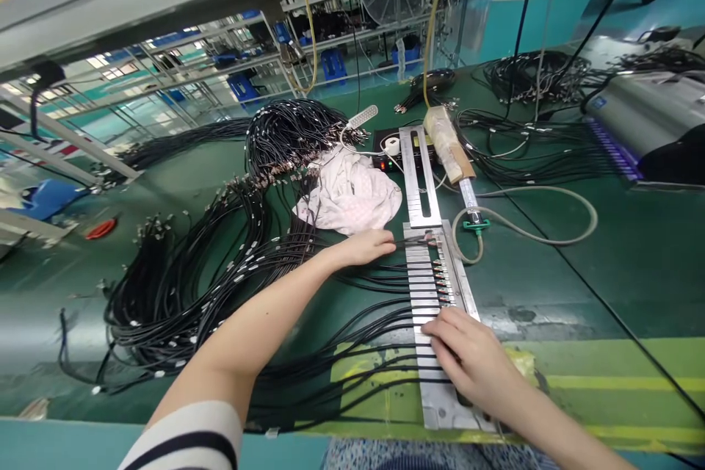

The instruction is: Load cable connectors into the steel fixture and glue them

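A slotted metal fixture (435,411) lies lengthwise on the bench, with several black cables (380,316) laid across its slots. Small metal connectors (440,273) at the cable ends line up along its right side. My left hand (363,248) is closed around black cables just left of the fixture's far end; their tips reach over the top slots. Over the fixture's lower half, my right hand (474,354) has its fingers bent and their tips down at the slots. The hand covers the cable ends there, so what its fingertips hold is hidden.
Bundles of black cables (181,294) spread over the left. A whitish cloth (352,194) lies beyond my left hand. Past the fixture are a slotted metal plate (408,180) and a wrapped tool (445,143) with a looping hose. A grey machine (650,117) glows violet at right.
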{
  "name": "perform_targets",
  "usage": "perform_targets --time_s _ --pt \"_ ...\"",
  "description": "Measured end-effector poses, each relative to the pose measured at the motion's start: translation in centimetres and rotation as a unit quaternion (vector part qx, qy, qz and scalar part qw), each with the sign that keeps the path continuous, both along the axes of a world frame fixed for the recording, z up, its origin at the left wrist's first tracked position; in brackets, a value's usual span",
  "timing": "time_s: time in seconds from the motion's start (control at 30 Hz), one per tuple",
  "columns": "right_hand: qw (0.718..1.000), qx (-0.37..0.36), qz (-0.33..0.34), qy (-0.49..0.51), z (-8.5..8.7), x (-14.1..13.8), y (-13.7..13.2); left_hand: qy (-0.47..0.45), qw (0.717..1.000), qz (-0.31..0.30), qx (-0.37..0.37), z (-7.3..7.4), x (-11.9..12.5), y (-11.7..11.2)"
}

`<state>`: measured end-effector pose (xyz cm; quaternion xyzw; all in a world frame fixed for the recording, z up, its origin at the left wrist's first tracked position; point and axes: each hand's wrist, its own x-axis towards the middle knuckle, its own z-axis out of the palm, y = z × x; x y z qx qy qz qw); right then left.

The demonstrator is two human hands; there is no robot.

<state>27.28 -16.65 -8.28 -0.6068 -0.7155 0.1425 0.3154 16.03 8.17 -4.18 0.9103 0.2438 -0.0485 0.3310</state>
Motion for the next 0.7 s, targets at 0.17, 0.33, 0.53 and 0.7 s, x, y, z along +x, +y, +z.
perform_targets --time_s 0.17,0.33,0.53,0.7 --pt "1.0 0.015 0.005 0.016 0.5 0.2 0.1 -0.006 0.998 -0.015 0.054 2.1 -2.1 -1.4" --pt "0.998 0.052 0.004 0.023 0.6 0.3 0.2 0.07 0.992 -0.072 0.081 0.4 -2.3 -4.8" --pt "0.999 0.04 0.008 0.016 0.6 0.3 0.1 0.115 0.986 -0.102 0.064 0.2 -0.8 -4.6" --pt "0.999 0.021 0.005 -0.044 0.4 0.2 0.2 0.089 0.99 -0.11 -0.005 1.6 -0.4 -3.8"
